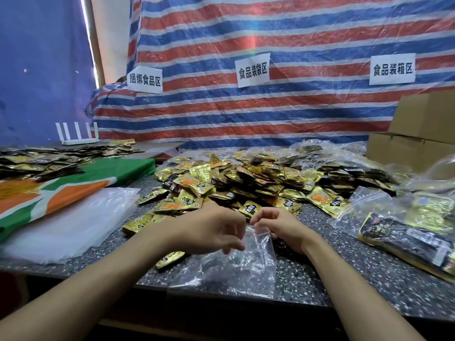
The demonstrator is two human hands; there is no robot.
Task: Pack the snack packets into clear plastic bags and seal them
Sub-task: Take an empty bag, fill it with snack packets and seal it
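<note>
My left hand (216, 230): curled, pinching clear plastic bag (246, 264) at its mouth.
My right hand (278, 227): curled, pinching same mouth.
Snack packets (258, 178): heaped beyond both hands.

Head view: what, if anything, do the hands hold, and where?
Left hand and right hand pinch the clear plastic bag at its top edge.

Three signs (252, 70), two cardboard boxes (423, 114), one router (76, 141), one loose clear bag (246, 267), snack packets (246, 175) beyond counting.

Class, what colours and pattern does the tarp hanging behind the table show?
The tarp has red, blue and white horizontal stripes, clearest in the head view.
</note>
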